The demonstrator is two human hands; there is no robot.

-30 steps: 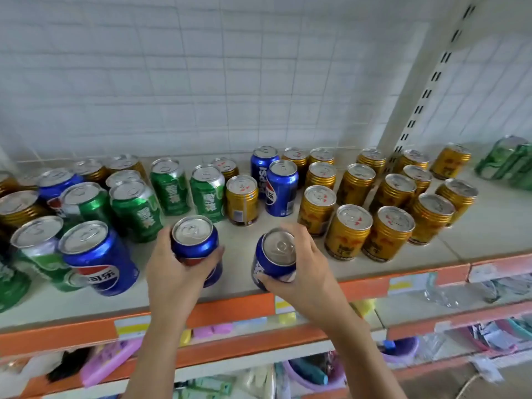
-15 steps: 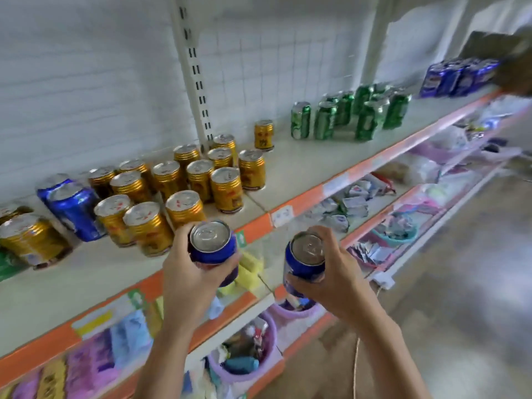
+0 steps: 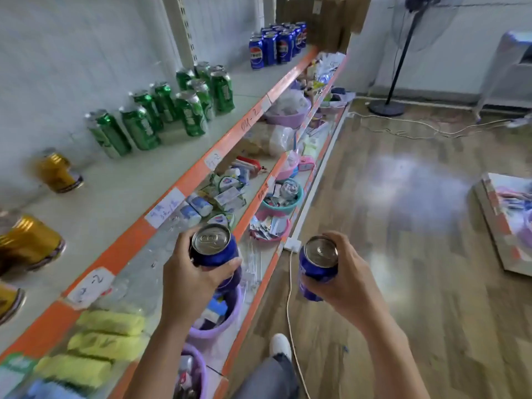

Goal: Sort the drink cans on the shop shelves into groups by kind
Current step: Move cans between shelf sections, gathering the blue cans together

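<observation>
Two blue cans are in the hands, carried in front of the shelves: the left hand (image 3: 190, 280) grips one blue can (image 3: 214, 251) round its body, and the right hand (image 3: 342, 279) grips the other blue can (image 3: 316, 267) the same way, both with their silver tops up. On the top shelf (image 3: 184, 180) the sorting looks well along: a blue group (image 3: 276, 43) stands at the far end, a green group (image 3: 172, 108) in the middle, and gold cans (image 3: 28, 243) sit nearer, one of them apart from the rest. My guess is that the two held cans belong with the far blue group. Those blue cans carry a round red, white and blue Pepsi-style logo; the shelf edge bears handwritten tags, one reading roughly "04-2" (image 3: 250, 120), the others too blurred to read
</observation>
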